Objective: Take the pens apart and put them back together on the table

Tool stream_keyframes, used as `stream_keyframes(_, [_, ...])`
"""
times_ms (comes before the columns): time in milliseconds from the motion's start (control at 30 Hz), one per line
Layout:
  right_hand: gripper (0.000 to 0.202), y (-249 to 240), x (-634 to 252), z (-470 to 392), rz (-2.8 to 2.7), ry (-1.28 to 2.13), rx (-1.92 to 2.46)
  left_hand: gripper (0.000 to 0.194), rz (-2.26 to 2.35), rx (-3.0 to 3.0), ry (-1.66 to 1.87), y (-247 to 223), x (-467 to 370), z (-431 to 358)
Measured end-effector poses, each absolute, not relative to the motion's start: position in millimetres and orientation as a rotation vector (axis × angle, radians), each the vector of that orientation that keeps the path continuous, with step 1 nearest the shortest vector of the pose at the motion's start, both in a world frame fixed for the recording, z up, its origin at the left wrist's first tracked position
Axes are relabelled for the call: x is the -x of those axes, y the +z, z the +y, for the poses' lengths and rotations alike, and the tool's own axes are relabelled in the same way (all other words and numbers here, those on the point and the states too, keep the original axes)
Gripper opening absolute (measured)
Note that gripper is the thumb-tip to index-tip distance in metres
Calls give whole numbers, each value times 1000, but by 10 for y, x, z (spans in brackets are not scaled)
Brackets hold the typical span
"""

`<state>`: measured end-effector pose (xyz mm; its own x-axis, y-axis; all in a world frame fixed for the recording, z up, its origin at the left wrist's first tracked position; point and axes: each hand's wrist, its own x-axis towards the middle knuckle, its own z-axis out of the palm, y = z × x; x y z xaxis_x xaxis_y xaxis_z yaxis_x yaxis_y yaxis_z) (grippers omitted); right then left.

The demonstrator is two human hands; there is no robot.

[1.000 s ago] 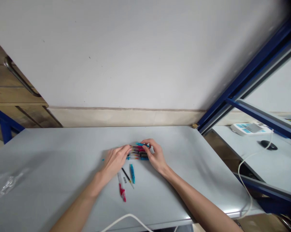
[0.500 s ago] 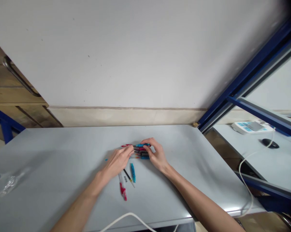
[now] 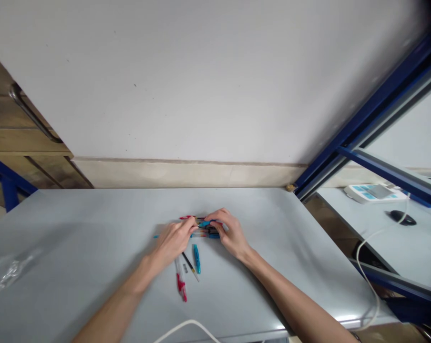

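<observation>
On the grey table, several pens [image 3: 210, 235] lie side by side under and between my hands. My right hand [image 3: 230, 232] pinches a blue pen part [image 3: 205, 223] between thumb and fingers. Close on its left, my left hand [image 3: 177, 237] has its fingertips pressed together at the other end of that part; what they hold is too small to tell. Nearer to me lie a blue pen barrel [image 3: 196, 258], a dark refill [image 3: 189, 266], a small grey piece [image 3: 185, 268] and a clear pen with a red grip [image 3: 180, 283].
Crumpled clear plastic [image 3: 13, 274] lies at the table's left. A white cable [image 3: 190, 322] loops at the front edge. Blue metal frame bars [image 3: 380, 169] rise at the right; beyond them are a black mouse [image 3: 402, 217] and a white power strip [image 3: 374, 193].
My right hand has shifted slightly left, and the blue part in it has moved from the back of the pens toward my left fingertips. The view has tilted slightly.
</observation>
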<state>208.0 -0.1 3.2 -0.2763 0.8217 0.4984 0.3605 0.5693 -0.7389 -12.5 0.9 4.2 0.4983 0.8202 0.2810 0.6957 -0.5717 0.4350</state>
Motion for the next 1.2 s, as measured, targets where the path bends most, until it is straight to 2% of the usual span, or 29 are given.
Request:
stream_keyframes(400, [21, 20, -2078, -13, -1874, 691, 964, 21, 1206, -2484, 697, 66, 154, 24])
stream_keyframes(533, [18, 20, -2016, -52, -1879, 718, 908, 14, 1209, -2422, 647, 59, 121, 16])
stream_keyframes(733, [15, 20, -1893, -164, -1902, 645, 821, 68, 1097, -2526, 694, 36, -86, -93])
stream_keyframes(933, [13, 59, -1926, -185, -1795, 602, 1037, 87, 1051, -2617, 709, 150, -54, -167])
stream_keyframes(1000, [16, 66, -1952, -163, -1754, 609, 1047, 79, 1099, -2681, 738, 159, -4, -135])
stream_keyframes(1133, [13, 66, -2008, -93, -1663, 649, 1018, 27, 1300, -2738, 941, 107, 64, -30])
stream_keyframes(1200, [11, 63, -2027, -65, -1637, 718, 1031, 19, 1313, -2680, 988, 63, 73, -5])
